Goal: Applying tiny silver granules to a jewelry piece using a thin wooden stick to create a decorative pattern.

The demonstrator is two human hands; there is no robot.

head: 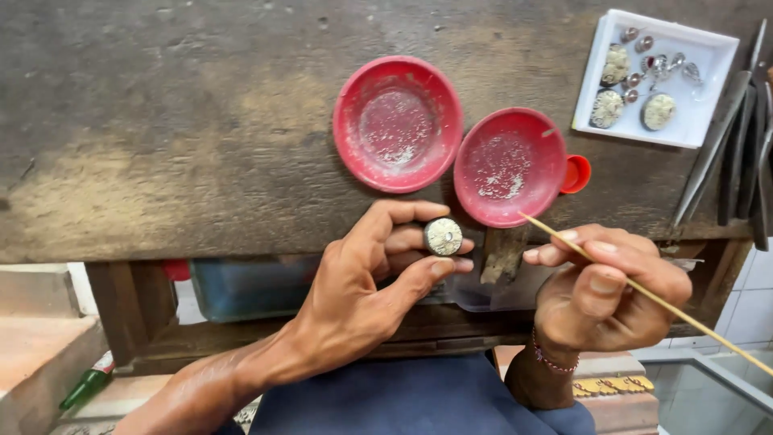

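Holding a small round disc [444, 236] pinched in our left hand [366, 278] grip at the bench [161, 121] edge; right hand [608, 286] grip closed on a thin stick [644, 294] near the red dishes [510, 167]. Risk: a loosened pinch may drop the disc off the bench.

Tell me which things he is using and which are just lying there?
In use:
left hand
round piece
right hand
thin stick

Lying about:
two red dishes
white tray of ornaments
metal tools
green bottle
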